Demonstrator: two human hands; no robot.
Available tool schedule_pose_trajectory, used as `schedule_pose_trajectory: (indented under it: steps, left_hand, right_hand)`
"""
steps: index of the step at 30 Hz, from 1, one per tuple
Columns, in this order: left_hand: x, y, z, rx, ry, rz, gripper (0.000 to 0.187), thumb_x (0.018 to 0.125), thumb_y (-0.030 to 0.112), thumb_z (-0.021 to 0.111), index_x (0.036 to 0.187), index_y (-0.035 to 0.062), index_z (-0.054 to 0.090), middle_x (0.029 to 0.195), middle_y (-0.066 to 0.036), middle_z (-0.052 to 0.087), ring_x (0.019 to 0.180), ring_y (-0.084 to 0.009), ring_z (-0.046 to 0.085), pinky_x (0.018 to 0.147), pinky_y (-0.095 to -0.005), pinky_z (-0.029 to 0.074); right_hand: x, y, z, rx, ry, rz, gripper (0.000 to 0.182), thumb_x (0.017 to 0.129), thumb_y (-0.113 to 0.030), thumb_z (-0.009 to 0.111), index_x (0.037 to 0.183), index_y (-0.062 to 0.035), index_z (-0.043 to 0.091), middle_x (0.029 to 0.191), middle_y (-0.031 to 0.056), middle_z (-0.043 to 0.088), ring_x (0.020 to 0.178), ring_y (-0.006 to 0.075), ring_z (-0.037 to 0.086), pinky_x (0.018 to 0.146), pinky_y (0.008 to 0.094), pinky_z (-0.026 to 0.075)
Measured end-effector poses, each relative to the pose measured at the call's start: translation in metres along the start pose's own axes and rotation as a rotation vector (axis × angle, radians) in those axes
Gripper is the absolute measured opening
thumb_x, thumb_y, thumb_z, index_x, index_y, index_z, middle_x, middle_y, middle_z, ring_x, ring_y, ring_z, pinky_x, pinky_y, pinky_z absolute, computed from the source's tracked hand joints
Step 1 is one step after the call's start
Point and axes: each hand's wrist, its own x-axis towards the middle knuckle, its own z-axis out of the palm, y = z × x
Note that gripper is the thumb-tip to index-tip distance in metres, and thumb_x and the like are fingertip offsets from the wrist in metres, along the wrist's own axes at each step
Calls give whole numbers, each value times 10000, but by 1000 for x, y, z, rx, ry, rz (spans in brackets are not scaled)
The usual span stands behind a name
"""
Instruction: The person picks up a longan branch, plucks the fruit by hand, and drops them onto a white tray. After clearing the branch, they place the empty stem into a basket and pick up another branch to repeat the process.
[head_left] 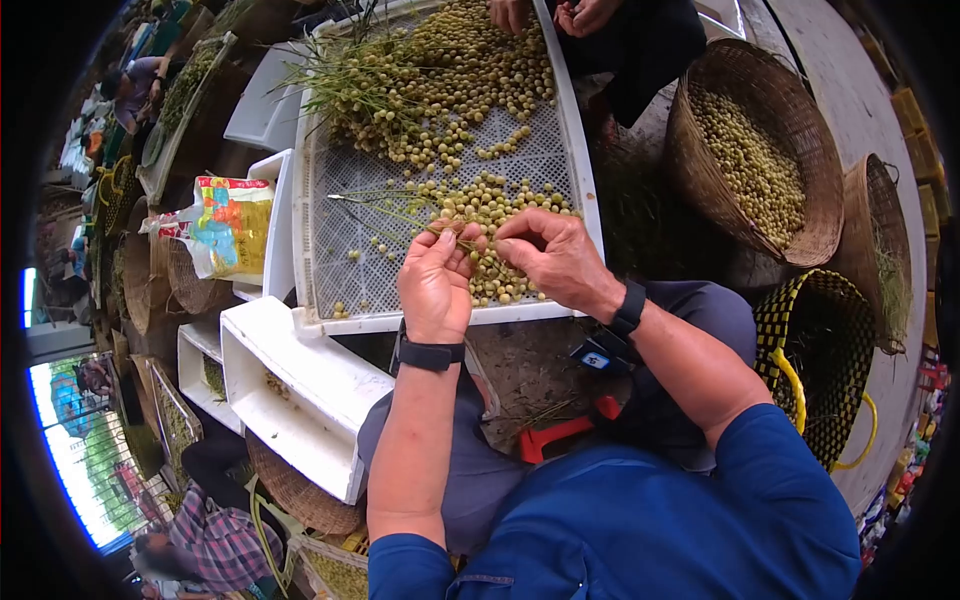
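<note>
My left hand (437,285) is closed around a thin green fruit stem (380,208), whose cut end points left over the tray. Close to its right, my right hand (560,262) has its thumb and fingers pinched together; whatever lies between them is hidden. Both hands are above the near part of a white mesh tray (345,262). Loose round yellow-green fruits (495,205) lie under and around my fingers. Farther back in the tray rests a heap of stemmed fruit bunches (375,95), beside a thick layer of loose fruits (480,50).
Another person's hands (585,15) are at the tray's far edge. A wicker basket (690,150) of fruits stands at right, with a yellow-black woven basket (770,340) nearer me. Left are white foam boxes (300,350) and a printed plastic bag (235,225). More people sit farther left.
</note>
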Motion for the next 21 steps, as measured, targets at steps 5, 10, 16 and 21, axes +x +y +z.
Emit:
schedule_pose_trajectory:
  steps: [5,10,16,21]
  left_hand:
    - [2,4,-2,8,40,41,135,976,45,546,1109,19,543,1104,-135,653,1019,-238,660,848,-347,564]
    - [2,-4,0,38,45,-13,164,970,44,545,1133,25,542,1128,-126,657,1032,-226,656,843,-346,562]
    - [-10,-10,11,55,42,-16,173,976,64,560,1144,25,553,1100,-115,675,961,-208,685,779,-315,563]
    - [-11,-1,9,74,15,-29,150,989,82,553,1130,32,557,1083,-106,682,941,-212,691,753,-326,574]
  right_hand:
    - [3,1,-8,475,73,151,171,956,-97,610,1103,-9,618,909,50,675,710,90,633,654,257,565]
    - [5,8,-4,488,-41,331,201,932,-166,679,1026,0,619,814,7,617,666,69,573,591,249,521]
    - [6,21,9,-173,-2,74,273,860,-233,773,811,-2,637,674,-1,583,612,76,506,516,273,413]
    - [14,20,3,26,-184,166,214,902,-193,738,794,-38,635,668,-39,561,611,23,484,508,216,384]
